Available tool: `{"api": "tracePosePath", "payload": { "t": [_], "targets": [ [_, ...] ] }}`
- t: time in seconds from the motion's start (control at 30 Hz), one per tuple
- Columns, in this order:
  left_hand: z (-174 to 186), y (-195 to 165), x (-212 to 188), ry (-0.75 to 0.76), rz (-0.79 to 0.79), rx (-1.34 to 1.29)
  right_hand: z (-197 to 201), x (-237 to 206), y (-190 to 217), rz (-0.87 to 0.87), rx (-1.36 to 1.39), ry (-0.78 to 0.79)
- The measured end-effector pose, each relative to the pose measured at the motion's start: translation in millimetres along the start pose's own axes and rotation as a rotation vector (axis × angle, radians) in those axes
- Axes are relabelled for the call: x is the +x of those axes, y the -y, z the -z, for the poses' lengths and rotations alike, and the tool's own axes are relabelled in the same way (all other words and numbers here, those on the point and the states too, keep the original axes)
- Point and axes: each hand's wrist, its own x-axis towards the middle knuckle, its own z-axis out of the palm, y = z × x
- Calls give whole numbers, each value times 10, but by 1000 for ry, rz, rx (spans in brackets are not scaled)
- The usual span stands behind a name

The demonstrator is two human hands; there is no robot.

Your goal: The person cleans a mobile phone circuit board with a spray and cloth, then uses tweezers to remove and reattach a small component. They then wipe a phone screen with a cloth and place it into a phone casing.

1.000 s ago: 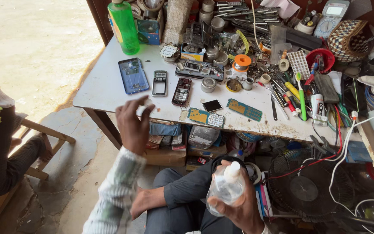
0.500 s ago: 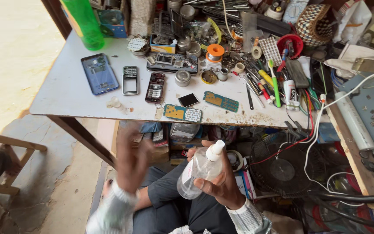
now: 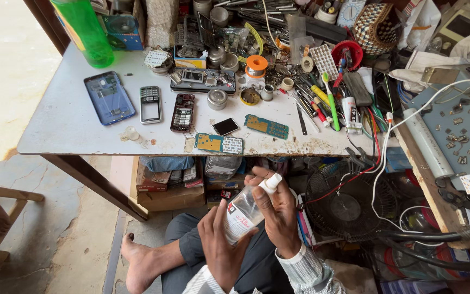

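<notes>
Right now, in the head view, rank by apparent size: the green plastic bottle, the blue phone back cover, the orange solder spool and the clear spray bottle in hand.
1. Clear spray bottle, though nearness inflates it; green plastic bottle is cropped, so unsure.
2. Blue phone back cover.
3. Orange solder spool.

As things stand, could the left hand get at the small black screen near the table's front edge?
Probably not at once: the left hand is wrapped round the clear bottle, though nothing blocks the black screen.
</notes>
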Motion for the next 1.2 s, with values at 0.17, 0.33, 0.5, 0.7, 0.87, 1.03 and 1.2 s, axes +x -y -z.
{"api": "tracePosePath", "payload": {
  "t": [0.17,0.33,0.5,0.7,0.87,1.03,1.2],
  "targets": [
    [-271,-23,-227,-149,-96,21,-140,-92,105,20,-114,-129],
    [-229,-102,-224,-246,-238,-398,-69,-23,112,269,64,-163],
    [287,431,824,40,-341,208,330,210,143,243,492,54],
    [415,483,1813,310,-263,404,427,317,89,124,941,160],
    [359,561,1932,331,-280,347,515,354,57,69,1004,195],
    [366,597,1911,260,-308,291,512,439,15,66,586,155],
    [543,309,1746,184,-230,320,312,490,58,160,-328,115]
  ]
}}
